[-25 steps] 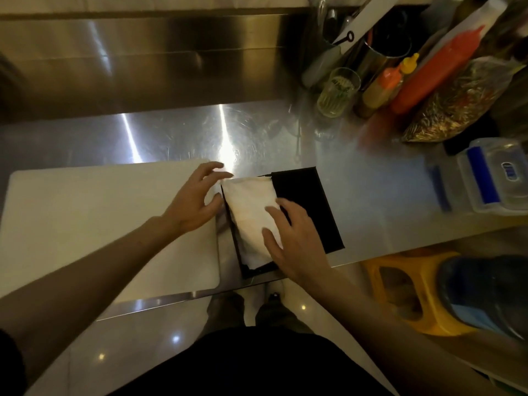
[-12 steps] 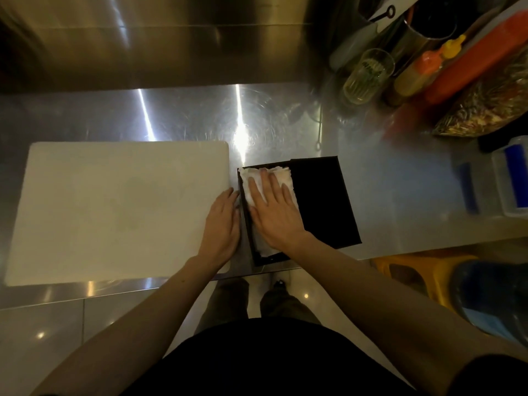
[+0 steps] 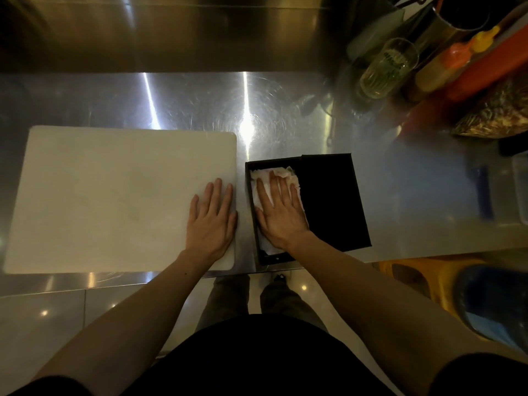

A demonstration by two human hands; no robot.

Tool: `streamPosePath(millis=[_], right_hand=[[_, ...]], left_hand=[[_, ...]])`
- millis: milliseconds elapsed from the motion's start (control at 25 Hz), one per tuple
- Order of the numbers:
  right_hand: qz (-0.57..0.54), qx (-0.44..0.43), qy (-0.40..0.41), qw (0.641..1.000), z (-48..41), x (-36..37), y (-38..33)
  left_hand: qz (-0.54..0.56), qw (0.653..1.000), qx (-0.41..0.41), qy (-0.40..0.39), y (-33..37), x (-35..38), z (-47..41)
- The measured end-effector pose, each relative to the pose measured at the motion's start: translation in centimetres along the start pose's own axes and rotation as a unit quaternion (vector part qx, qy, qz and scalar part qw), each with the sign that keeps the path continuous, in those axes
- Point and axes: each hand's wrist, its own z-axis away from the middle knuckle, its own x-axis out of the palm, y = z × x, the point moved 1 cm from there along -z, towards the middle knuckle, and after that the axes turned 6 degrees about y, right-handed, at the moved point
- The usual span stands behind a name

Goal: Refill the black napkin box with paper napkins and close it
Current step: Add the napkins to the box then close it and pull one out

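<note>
The black napkin box (image 3: pixel 253 212) lies open near the counter's front edge, its black lid (image 3: pixel 333 201) lying flat to the right of it. White paper napkins (image 3: pixel 275 174) fill the box. My right hand (image 3: pixel 281 212) lies flat on the napkins, fingers spread, pressing them down. My left hand (image 3: pixel 213 221) rests flat, fingers apart, on the right edge of the white cutting board (image 3: pixel 114 195), just left of the box and apart from it.
The steel counter (image 3: pixel 285 115) carries a glass (image 3: pixel 385 70), squeeze bottles (image 3: pixel 445 67) and a bag of dried food (image 3: pixel 497 115) at the back right. A clear tub with a blue lid (image 3: pixel 520 190) sits at the right edge. A yellow stool (image 3: pixel 423 278) stands below the counter.
My right hand has pushed the napkins down flat into the box. My left hand has left the napkins' far corner and settled flat on the cutting board.
</note>
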Motion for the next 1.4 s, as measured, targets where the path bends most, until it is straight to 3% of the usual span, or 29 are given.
streamPosePath(millis=[160, 320, 520, 800, 880, 1040, 1160, 1280, 1360, 1400], right_hand=[[-0.026, -0.007, -0.004, 1.000, 0.1, -0.8, 0.0], [-0.067, -0.019, 0.063, 0.996, 1.4, -2.0, -0.2], [-0.026, -0.021, -0.035, 0.999, 1.4, -0.9, 0.4], [-0.028, -0.011, -0.063, 0.998, 1.0, -0.9, 0.2], [-0.060, -0.010, -0.040, 0.997, 1.2, -2.3, 0.0], [-0.156, -0.004, 0.090, 0.984, 3.1, -6.1, 1.3], [-0.211, 0.084, 0.157, 0.961, 4.5, -7.9, 4.6], [-0.243, 0.201, 0.169, 0.934, 6.0, -7.8, 8.6], [-0.273, 0.253, 0.142, 0.917, 6.9, -6.8, 10.6], [-0.309, 0.272, 0.127, 0.902, 7.3, -6.4, 11.2]], left_hand=[[-0.001, 1.000, 0.005, 0.011, -0.3, 0.5, 0.1], [0.001, 1.000, 0.008, 0.018, -0.3, 0.8, 0.1], [0.000, 1.000, 0.008, 0.011, -0.2, 0.6, 0.0], [-0.010, 1.000, 0.014, -0.019, -0.3, 0.2, -0.1], [-0.010, 0.999, 0.016, -0.034, -0.4, 0.2, -0.2], [-0.002, 0.998, 0.007, -0.068, -0.3, -0.2, -0.4], [-0.004, 0.994, 0.004, -0.107, 0.2, -1.2, -0.8], [0.041, 0.994, -0.021, -0.102, 1.9, -2.7, -0.9], [0.163, 0.982, -0.062, -0.068, 4.0, -3.5, -1.0], [0.256, 0.960, -0.099, -0.056, 5.0, -4.0, -1.0]])
